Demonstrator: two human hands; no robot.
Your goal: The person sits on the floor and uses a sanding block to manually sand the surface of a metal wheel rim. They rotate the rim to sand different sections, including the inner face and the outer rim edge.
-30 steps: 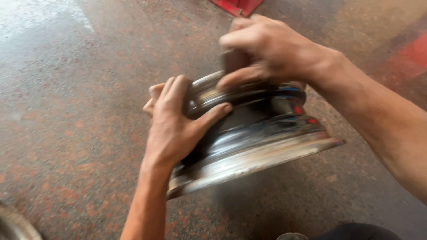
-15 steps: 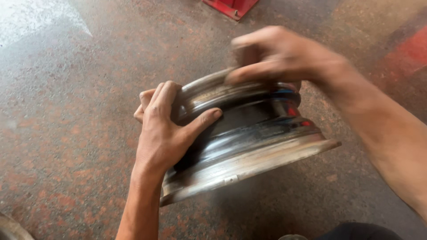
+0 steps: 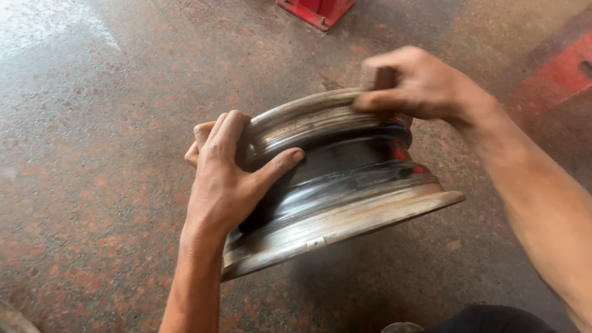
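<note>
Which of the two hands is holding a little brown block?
The right hand: it presses a small brown block on the metal wheel rim; the left hand just grips the rim.

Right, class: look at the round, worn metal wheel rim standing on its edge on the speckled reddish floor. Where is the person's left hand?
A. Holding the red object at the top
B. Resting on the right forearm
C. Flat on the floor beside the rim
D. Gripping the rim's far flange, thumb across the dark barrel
D: the left hand wraps the far flange of the worn metal wheel rim, with its thumb lying on the dark barrel.
</note>
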